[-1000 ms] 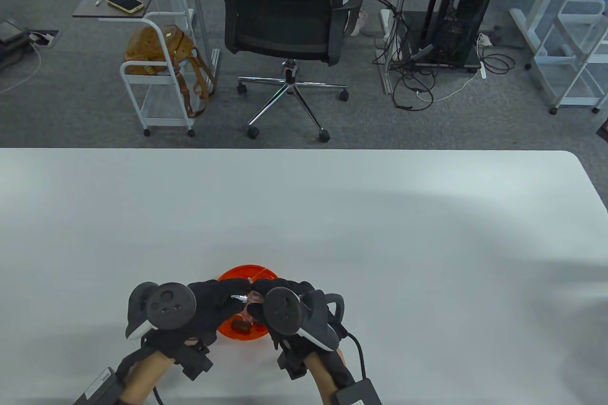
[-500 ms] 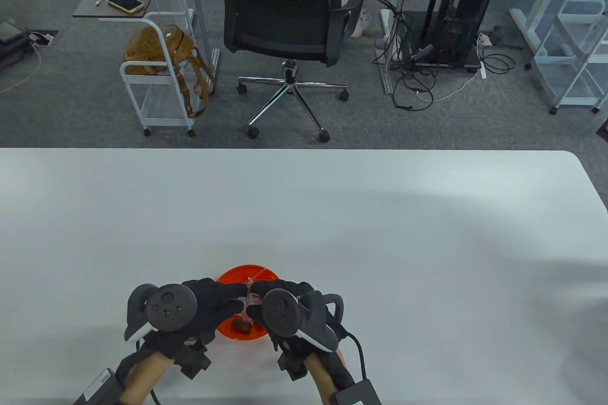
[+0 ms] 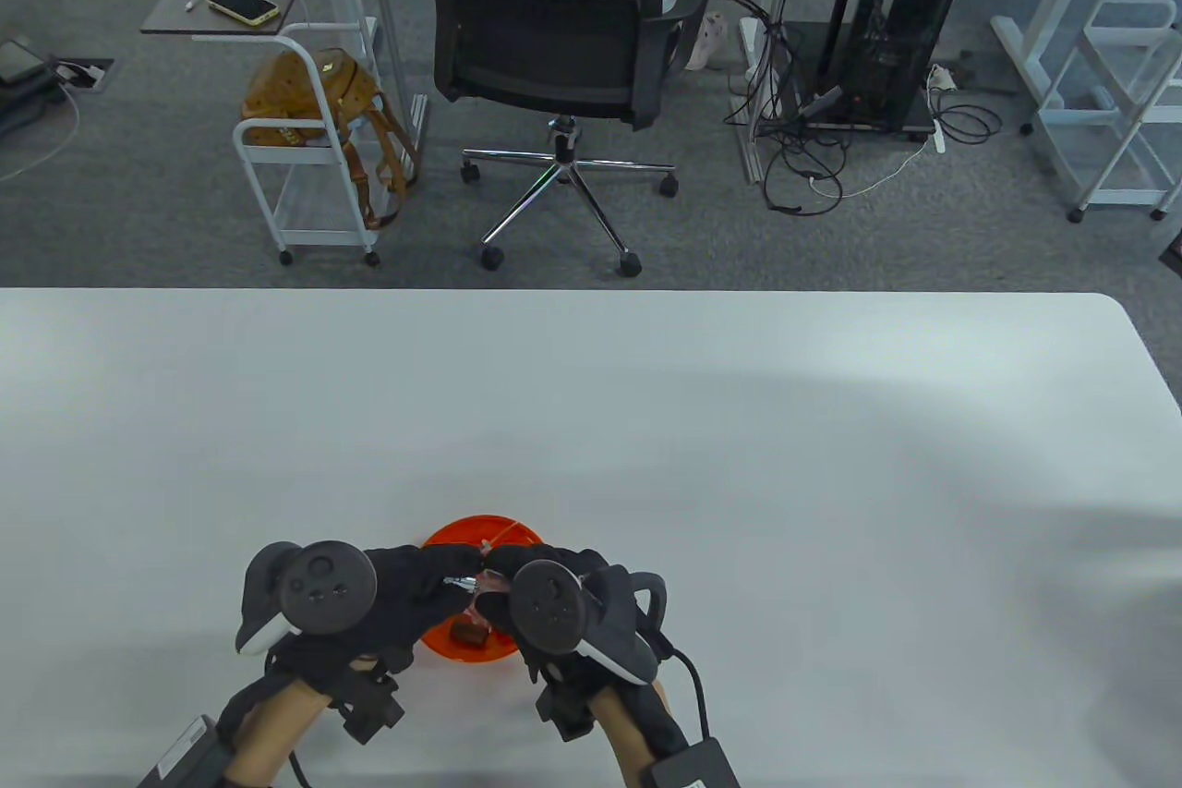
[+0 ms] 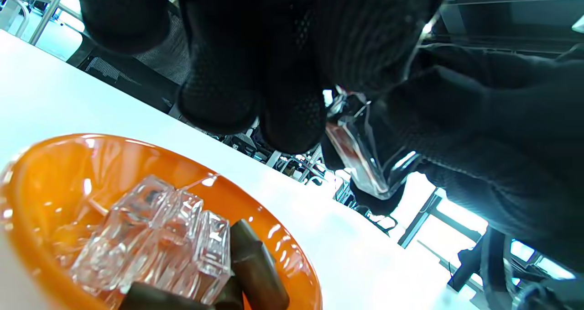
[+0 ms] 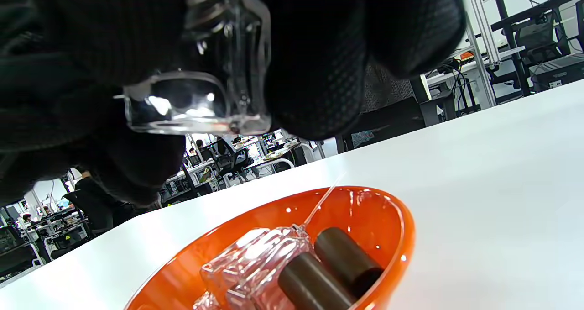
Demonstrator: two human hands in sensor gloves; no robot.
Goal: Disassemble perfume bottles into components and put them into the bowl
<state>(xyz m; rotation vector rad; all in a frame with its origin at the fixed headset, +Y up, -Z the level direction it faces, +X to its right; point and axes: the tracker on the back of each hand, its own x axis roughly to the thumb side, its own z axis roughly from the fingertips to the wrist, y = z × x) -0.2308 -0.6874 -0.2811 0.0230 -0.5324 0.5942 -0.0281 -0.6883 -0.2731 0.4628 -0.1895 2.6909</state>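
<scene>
Both gloved hands meet just above an orange bowl (image 3: 480,533) near the table's front edge. My right hand (image 3: 499,574) grips a clear perfume bottle (image 3: 489,585), seen close in the right wrist view as the bottle (image 5: 214,91) and in the left wrist view as the bottle (image 4: 360,159). My left hand (image 3: 459,573) pinches the bottle's top end, where a silvery piece shows; its fingers (image 4: 255,95) curl over it. In the bowl (image 5: 392,218) lie clear bottle bodies (image 5: 255,260), dark cylindrical caps (image 5: 337,255) and a thin dip tube (image 5: 319,205).
The white table (image 3: 739,455) stretches wide around the bowl. Beyond its far edge stand a black office chair (image 3: 554,21) and a small white cart (image 3: 305,132) with a brown bag.
My left wrist has shifted slightly left and down, its fingers still on the bottle's top. The right hand and the bottle stay over the bowl.
</scene>
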